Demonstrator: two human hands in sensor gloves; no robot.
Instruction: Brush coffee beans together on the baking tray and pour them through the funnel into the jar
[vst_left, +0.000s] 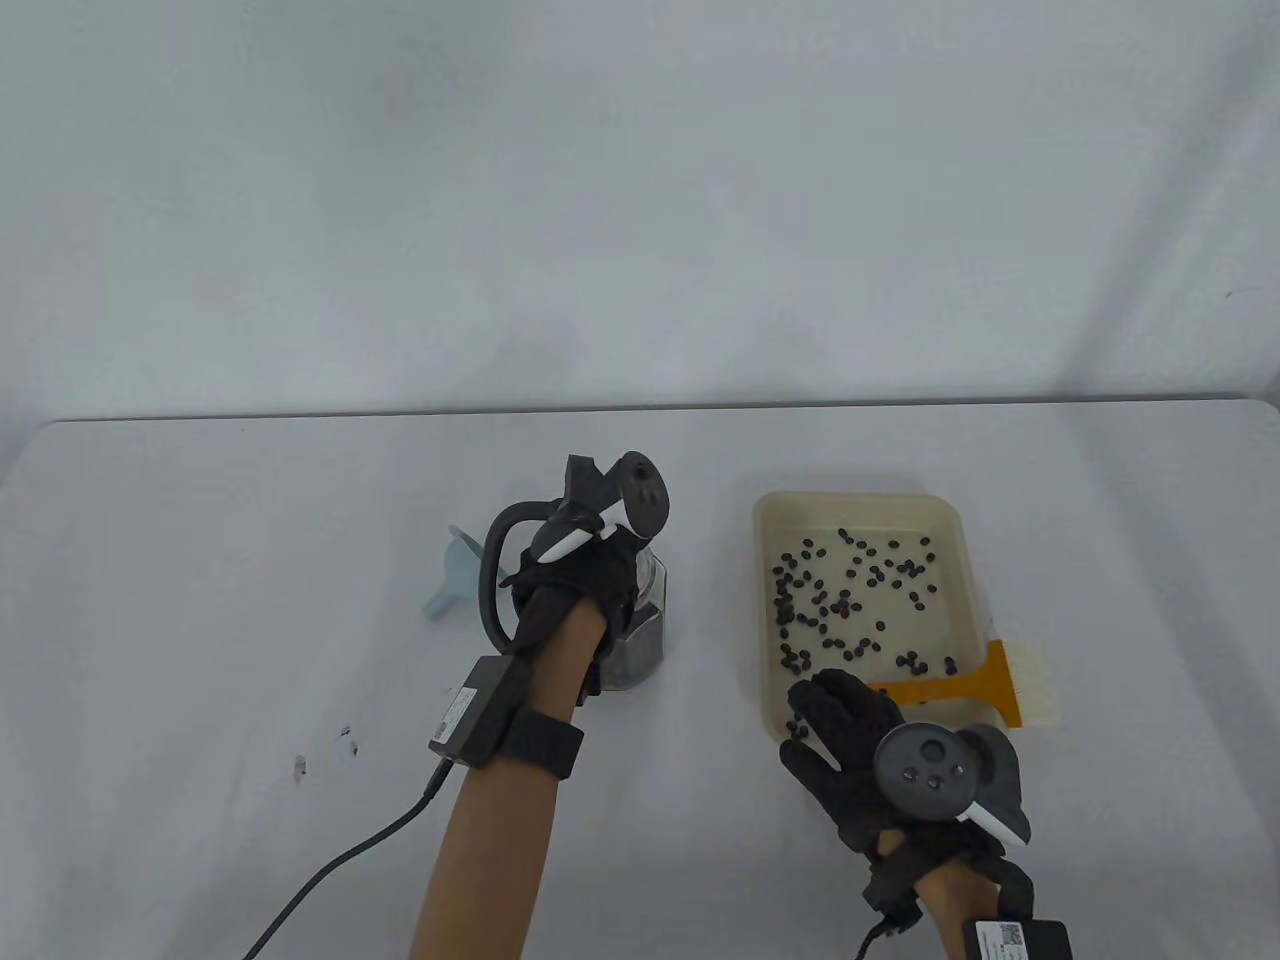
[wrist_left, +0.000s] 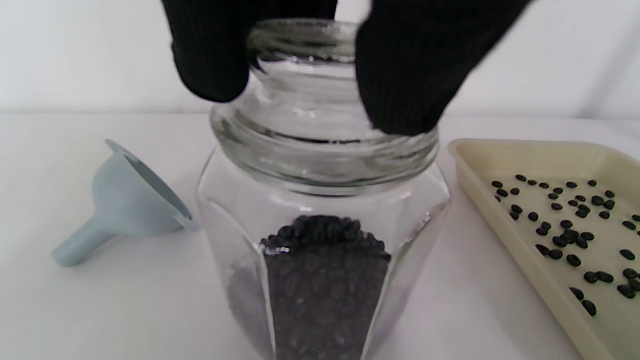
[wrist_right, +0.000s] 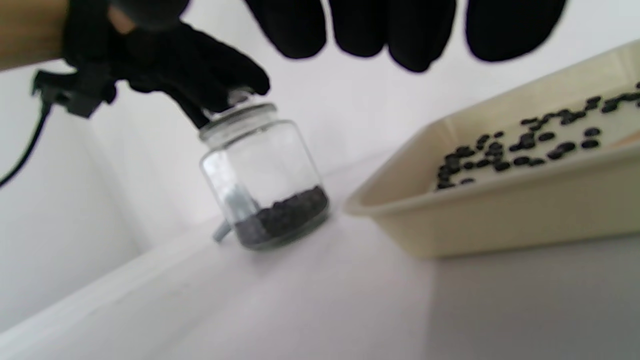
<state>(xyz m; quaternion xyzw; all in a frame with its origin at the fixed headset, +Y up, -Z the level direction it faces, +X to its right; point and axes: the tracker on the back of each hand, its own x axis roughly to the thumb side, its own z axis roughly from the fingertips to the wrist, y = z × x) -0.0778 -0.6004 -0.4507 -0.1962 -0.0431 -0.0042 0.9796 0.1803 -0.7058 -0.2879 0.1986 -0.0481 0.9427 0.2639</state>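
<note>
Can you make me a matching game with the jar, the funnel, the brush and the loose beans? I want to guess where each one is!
Things:
1. jar
2. funnel
3. brush
4. loose beans

Places:
A. lying on its side on the table, left of the jar
B. scattered over the tray
C. held at the top by the left hand
D. at the tray's near right corner, beside the right hand

Pairs: 1-C, 2-A, 3-D, 4-B
</note>
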